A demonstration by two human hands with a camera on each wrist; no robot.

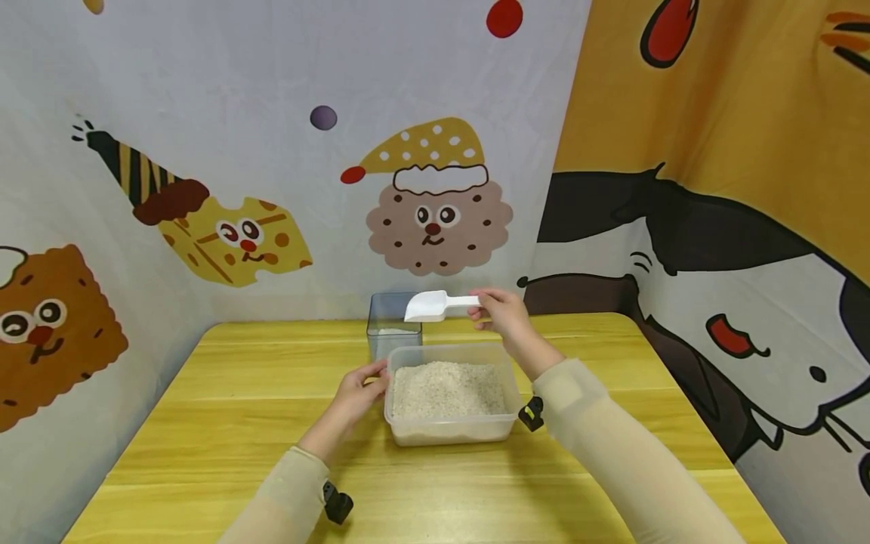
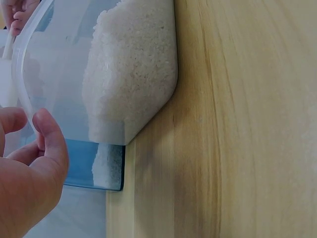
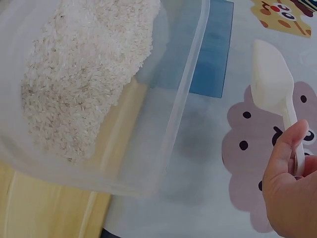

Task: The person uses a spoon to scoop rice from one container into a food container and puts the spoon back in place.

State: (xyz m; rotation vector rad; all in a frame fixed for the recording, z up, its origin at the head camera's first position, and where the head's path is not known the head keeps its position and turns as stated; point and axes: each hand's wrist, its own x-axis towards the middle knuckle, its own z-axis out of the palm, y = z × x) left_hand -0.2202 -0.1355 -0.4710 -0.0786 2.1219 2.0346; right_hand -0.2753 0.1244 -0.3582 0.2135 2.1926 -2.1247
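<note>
- Head view: right hand (image 1: 501,313) pinches the scoop (image 1: 427,306) by its handle; the bowl lies to that hand's left.
- Scoop's long axis runs left to right, roughly level, tip toward the bin (image 1: 389,306).
- Bin stands behind the tub (image 1: 448,418), toward its left; whether the tip is over the bin's opening cannot be told.
- Left hand (image 1: 356,393) pinches the tub's left rim, nearer the bin than the right hand.
- Tub holds rice (image 1: 448,389).
</note>
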